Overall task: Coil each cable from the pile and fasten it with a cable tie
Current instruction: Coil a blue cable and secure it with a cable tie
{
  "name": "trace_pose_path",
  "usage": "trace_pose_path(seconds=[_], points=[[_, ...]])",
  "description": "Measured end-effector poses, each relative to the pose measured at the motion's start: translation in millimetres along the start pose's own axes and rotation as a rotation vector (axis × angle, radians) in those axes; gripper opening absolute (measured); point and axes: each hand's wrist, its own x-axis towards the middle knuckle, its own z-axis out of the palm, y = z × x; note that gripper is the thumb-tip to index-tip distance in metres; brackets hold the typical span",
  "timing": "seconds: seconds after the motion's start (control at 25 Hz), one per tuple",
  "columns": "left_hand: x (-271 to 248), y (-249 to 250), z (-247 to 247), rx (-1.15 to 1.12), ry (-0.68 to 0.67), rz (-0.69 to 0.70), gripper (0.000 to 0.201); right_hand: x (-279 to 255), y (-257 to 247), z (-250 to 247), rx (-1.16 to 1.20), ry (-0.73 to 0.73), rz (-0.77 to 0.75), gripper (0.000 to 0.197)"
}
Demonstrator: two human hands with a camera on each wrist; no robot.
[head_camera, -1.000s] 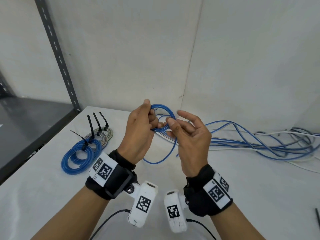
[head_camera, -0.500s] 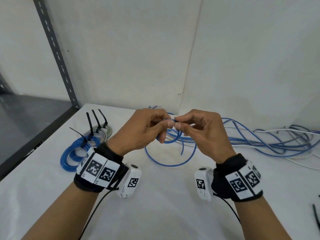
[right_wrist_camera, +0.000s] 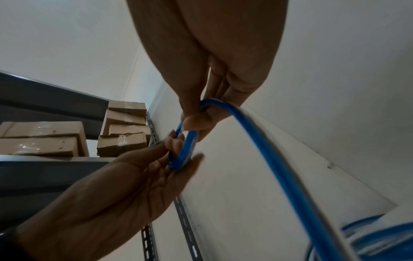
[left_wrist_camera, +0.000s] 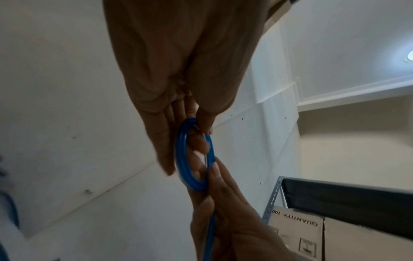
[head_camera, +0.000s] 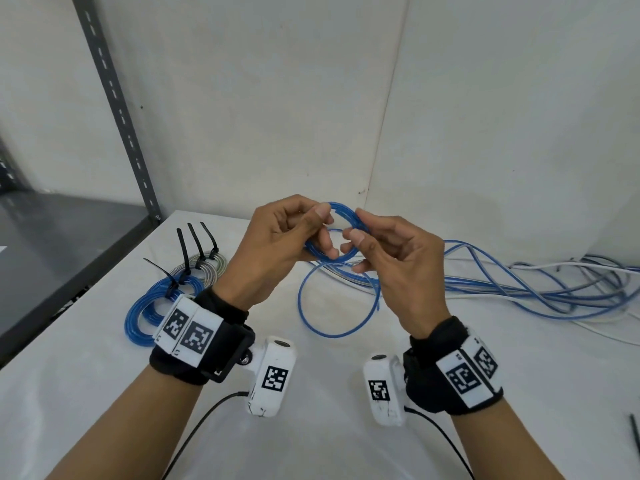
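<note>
- Two hands meet above the white table; a small blue coil stands between them, raised off the surface.
- Left hand sits at the coil's 9 o'clock, right hand at its 3 o'clock.
- From the coil a loose blue strand drops in a wide loop onto the table, toward 6 o'clock of the hands.
- Cable pile, blue and white, lies at 3 o'clock of the hands, along the wall.
- Finished coils at 9 o'clock: blue tied coils with a black cable tie; just behind them, grey tied coils with ties pointing up.
- Room: pale wall panels; grey slotted upright and a dark shelf at 10 o'clock; cardboard boxes show in the right wrist view.
- Left hand: fingers curled through the coil, thumb pressed on its rim; holding it.
- Right hand: thumb and forefinger pinch the coil's rim; remaining fingers loosely bent.
</note>
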Motion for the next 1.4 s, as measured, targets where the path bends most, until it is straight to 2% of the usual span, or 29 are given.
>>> trace_pose_path(seconds=[0.08,0.24,0.4,0.48,0.6,0.68,0.8,0.92,1.04,1.12,1.2,1.28,1.4], points=[[0,0,-2,0.129,-0.044,-0.028,0.02,3,-2,-11,-0.108,-0.079,-0.017,0.021],[-1,1,-8,0.414,-0.216,-0.081,0.013,4,-2,-27,-0.364,-0.328,0.006,0.02],[-4,3,-11,0.507,-0.231,-0.177,0.009,2,1,-21,-0.383,-0.377,0.042,0.019],[-3,6,-14,0.481,-0.187,-0.168,0.012,2,0,-19,-0.31,-0.281,0.014,0.016],[-1,10,-20,0.198,-0.026,-0.139,0.016,1,-2,-12,-0.035,0.005,-0.052,0.011],[0,11,-19,0.05,0.066,-0.115,0.012,-1,-2,-1,0.09,0.077,-0.029,0.013],[1,7,-11,0.013,0.069,-0.097,0.019,-2,-2,3,0.11,0.087,-0.005,0.015],[1,4,-8,0.05,-0.121,-0.146,0.043,3,-5,-14,-0.006,-0.045,0.0,0.013],[-1,-3,3,0.069,-0.288,-0.24,0.055,4,-7,-20,-0.191,-0.181,-0.01,0.011],[-2,-7,11,0.119,-0.248,-0.204,0.051,2,-7,-16,-0.195,-0.182,-0.021,0.011],[-1,-8,14,0.091,-0.123,-0.128,0.048,1,-6,-11,-0.109,-0.111,-0.016,0.014],[2,-6,12,-0.044,0.004,-0.06,0.042,0,-3,-4,0.029,0.002,0.025,0.015],[3,-5,15,-0.293,0.093,-0.022,0.038,-8,1,14,0.222,0.074,0.112,0.013]])
